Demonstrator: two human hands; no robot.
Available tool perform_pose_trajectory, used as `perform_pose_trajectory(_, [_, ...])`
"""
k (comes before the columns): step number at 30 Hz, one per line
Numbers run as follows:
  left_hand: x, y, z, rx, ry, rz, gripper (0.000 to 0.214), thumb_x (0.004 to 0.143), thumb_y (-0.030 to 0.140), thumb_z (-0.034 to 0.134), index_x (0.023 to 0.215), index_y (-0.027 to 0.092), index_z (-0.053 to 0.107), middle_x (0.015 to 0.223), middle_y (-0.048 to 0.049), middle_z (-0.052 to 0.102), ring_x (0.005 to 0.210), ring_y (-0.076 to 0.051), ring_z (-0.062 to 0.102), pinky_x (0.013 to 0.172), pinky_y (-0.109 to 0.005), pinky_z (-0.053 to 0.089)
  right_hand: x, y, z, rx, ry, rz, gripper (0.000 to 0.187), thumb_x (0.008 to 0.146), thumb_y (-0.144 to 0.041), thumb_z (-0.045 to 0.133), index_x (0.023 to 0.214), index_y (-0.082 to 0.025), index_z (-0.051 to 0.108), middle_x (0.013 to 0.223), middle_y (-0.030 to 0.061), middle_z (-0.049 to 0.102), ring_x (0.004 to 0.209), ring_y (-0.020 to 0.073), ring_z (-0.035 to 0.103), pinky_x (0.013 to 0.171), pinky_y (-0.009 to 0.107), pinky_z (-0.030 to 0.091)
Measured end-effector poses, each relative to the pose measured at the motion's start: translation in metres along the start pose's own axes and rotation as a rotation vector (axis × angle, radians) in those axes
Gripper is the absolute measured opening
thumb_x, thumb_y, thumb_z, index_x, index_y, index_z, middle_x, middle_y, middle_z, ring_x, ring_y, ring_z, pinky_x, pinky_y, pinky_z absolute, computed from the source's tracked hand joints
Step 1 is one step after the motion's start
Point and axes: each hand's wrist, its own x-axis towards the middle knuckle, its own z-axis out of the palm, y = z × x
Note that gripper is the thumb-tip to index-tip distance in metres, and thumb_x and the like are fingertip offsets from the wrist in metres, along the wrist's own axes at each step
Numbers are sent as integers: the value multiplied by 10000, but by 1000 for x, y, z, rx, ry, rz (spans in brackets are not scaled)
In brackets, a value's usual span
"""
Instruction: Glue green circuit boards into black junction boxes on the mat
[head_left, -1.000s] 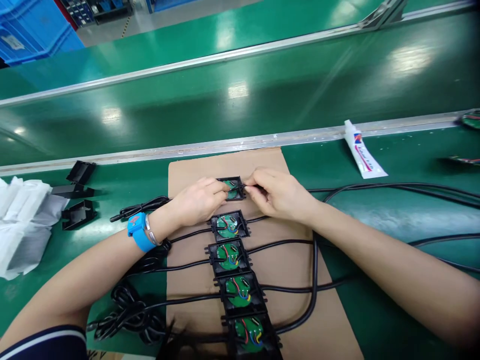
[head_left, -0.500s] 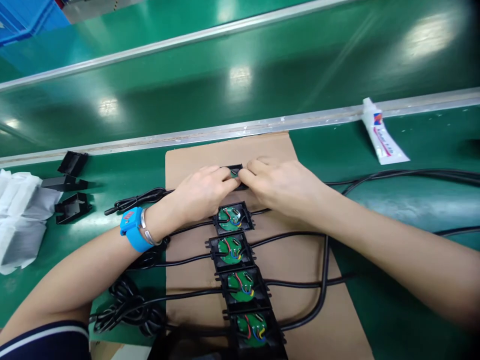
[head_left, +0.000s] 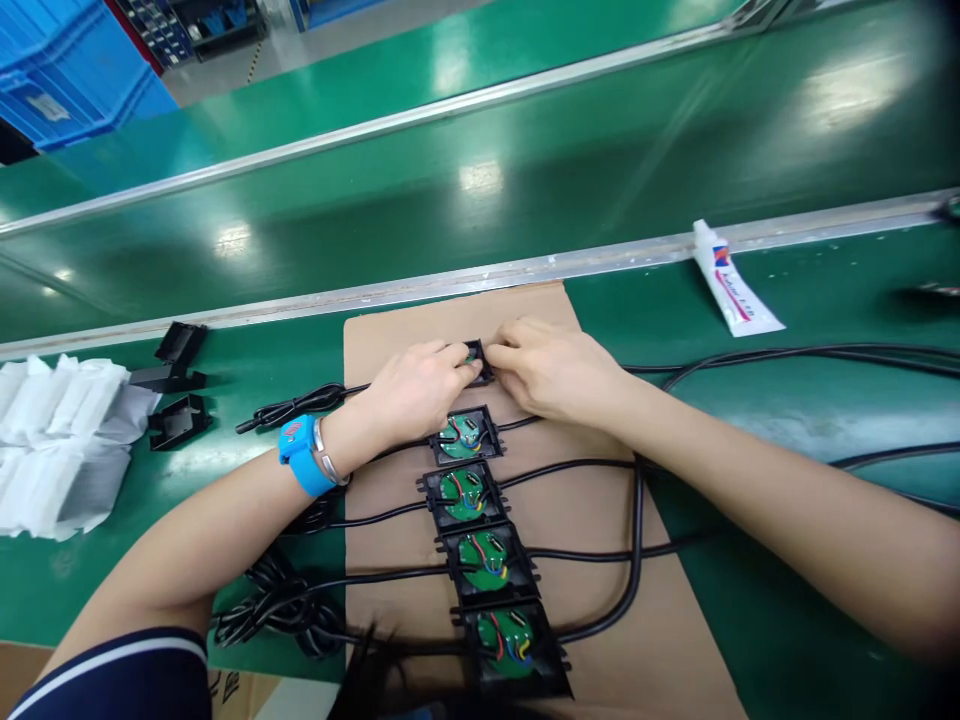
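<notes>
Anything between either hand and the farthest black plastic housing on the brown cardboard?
Nothing visible. The bare left hand and bare right hand are right at the farthest black plastic housing, hiding much of it. The next black housing with a round green board lies nearer the camera, not in between.

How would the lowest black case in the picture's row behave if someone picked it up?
The black case probably wouldn't lift freely: black cables leave both sides and may drag. The green board inside looks fragile, with thin coloured wires exposed. Being flat and square-cornered, the case seems unlikely to roll.
</notes>
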Motion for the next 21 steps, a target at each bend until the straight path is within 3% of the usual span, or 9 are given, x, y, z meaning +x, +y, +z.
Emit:
perform_pose_trajectory(3, [-1,0,1,6,5,-5,430,850,54,499,1253,107,639,1032,-111,660,958,-238,600,846,-350,501,2,9,4,249,49,41,216,927,-253,471,838,-171,650,851,91,634,870,227,575,794,347,440])
perform_pose_trajectory(6, [-6,-4,6,1,62,-18,455,882,70,482,1320,125,597,1051,-102,668,949,-224,603,827,-334,510,6,12,10,421,88,85,135,884,-205,495,838,-183,620,791,61,623,792,204,562,750,332,434])
perform_pose_trajectory(9, [-8,-6,8,1,77,-14,466,896,66,470,1339,158,578,1065,-85,679,936,-207,607,802,-316,514,8,10,16,452,136,89,96,845,-156,490,796,-184,569,782,62,604,748,191,538,700,318,416])
perform_pose_trajectory(12, [-5,-2,1,15,10,1,421,875,37,476,1241,172,636,1045,-71,684,913,-206,612,771,-318,510,5,8,19,480,160,60,77,828,-150,493,774,-189,532,779,60,581,746,186,522,699,313,416])
perform_pose_trajectory(17, [2,2,-10,22,-54,-39,333,864,38,489,1091,174,691,984,-68,685,874,-214,626,683,-316,482,1,12,23,479,258,-128,120,845,-134,471,753,-200,513,766,70,567,764,200,497,729,339,421])
perform_pose_trajectory(21, [-2,-4,-6,-61,-16,-51,363,878,93,515,1180,215,674,1086,-55,700,938,-210,637,755,-321,496,1,13,26,463,241,-87,115,835,-127,489,755,-197,531,769,70,579,778,205,507,744,346,427])
